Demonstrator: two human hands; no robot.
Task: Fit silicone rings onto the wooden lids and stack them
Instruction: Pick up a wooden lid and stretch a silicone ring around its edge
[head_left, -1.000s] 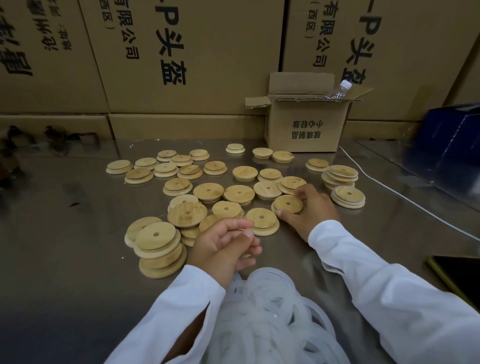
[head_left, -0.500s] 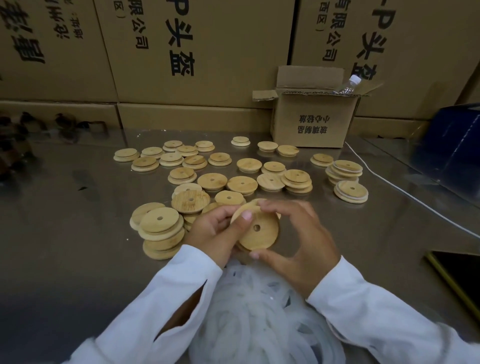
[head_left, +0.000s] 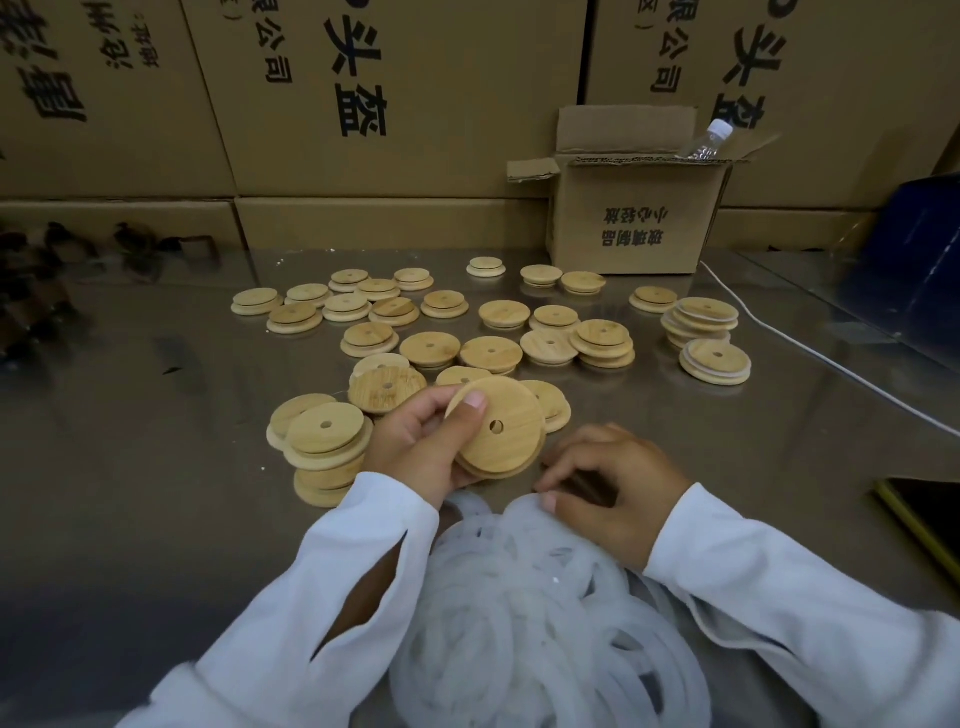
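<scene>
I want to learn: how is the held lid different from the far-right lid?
The held lid is tilted up in the left hand; the far-right lid lies flat. The far-right lid shows a white ring; the held lid shows none. Both are round wood with a hole.

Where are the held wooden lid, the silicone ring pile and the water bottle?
held wooden lid (head_left: 513, 415), head view, flat face.
silicone ring pile (head_left: 524, 608), head view, its middle.
water bottle (head_left: 704, 145), head view, clear neck.

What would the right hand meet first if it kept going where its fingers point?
Most likely the pile of silicone rings: the right hand points left and down, its thumb at the pile's top edge. The wooden lid in the left hand sits just above that line; depth is unclear.
</scene>
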